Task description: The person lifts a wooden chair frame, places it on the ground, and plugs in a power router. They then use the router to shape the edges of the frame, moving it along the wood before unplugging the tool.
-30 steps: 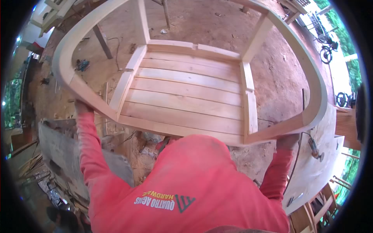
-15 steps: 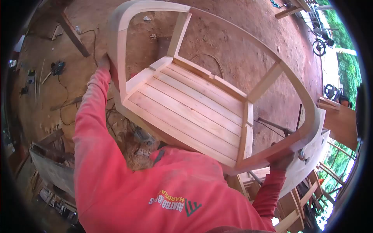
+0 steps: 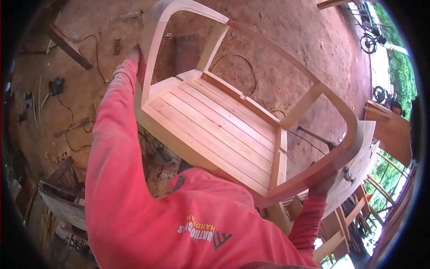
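Observation:
A pale wooden seat frame [image 3: 224, 23], with curved arm rails and a slatted seat [image 3: 215, 130], is held in front of my body at a slant. My left hand [image 3: 134, 53] is on the outer side of its left curved arm, fingers mostly hidden behind the wood. At the opposite end, my right hand [image 3: 323, 181] holds the reddish-brown lower part of the right curved arm from outside, in shadow. The near edge of the frame is close to the front of my red sweatshirt [image 3: 188, 210].
A pale board with a clamp-like metal piece [image 3: 347, 174] stands beside my right hand. A wooden post [image 3: 67, 45], power tool [image 3: 56, 86] and cables are at left. A coiled hose [image 3: 256, 74] lies on the dirt floor beyond. Motorcycles [image 3: 369, 44] stand far right.
The seat frame has tilted slightly in view, its left end shifting right. My left hand has moved up and right with it; my right hand has barely moved. Both keep their hold.

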The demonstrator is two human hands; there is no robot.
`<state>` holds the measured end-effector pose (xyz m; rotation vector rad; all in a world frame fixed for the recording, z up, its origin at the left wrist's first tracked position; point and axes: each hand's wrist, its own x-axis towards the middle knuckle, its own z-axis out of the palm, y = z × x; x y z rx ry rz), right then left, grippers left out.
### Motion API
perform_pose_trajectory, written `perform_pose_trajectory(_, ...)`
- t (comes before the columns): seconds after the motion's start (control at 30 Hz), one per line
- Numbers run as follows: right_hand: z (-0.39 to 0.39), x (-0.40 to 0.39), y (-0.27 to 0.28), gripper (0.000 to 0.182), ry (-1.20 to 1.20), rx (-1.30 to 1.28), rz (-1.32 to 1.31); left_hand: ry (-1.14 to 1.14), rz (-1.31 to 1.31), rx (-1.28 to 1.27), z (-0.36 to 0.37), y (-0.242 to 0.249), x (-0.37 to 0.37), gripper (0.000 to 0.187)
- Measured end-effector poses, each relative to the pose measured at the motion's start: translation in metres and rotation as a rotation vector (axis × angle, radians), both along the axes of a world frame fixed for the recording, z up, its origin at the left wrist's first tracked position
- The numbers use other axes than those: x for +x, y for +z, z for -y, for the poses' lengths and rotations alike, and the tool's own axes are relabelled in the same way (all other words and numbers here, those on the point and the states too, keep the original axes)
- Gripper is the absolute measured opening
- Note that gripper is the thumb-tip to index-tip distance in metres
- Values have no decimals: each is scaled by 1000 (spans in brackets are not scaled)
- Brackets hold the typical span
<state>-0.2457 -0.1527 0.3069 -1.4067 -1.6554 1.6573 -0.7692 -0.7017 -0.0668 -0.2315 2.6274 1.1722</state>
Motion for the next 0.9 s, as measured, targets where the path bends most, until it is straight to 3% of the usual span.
perform_pose_trajectory(0.13, 6, -14, 4, 45, 17, 26, 24, 2, 9, 6, -6, -4, -9, 53)
perform_pose_trajectory(0.23, 3, -20, 2, 43, 175, 247, 248, 9, 14, 8, -6, -6, -9, 53)
perform_pose_trajectory(0.33, 2, -26, 2, 40, 86, 81, 109, 10, 18, 9, -6, -7, -7, 53)
perform_pose_trajectory(0.63, 10, -56, -2, 38, 95, 117, 144, 31, 26, 13, -1, -17, -12, 53)
perform_pose_trajectory(0.73, 20, -75, -2, 38, -29, 39, 71, 47, 27, 14, 1, -19, -13, 53)
perform_pose_trajectory(0.9, 7, -82, -8, 39, 32, 7, 119, 79, 34, 19, 7, -24, -10, 53)
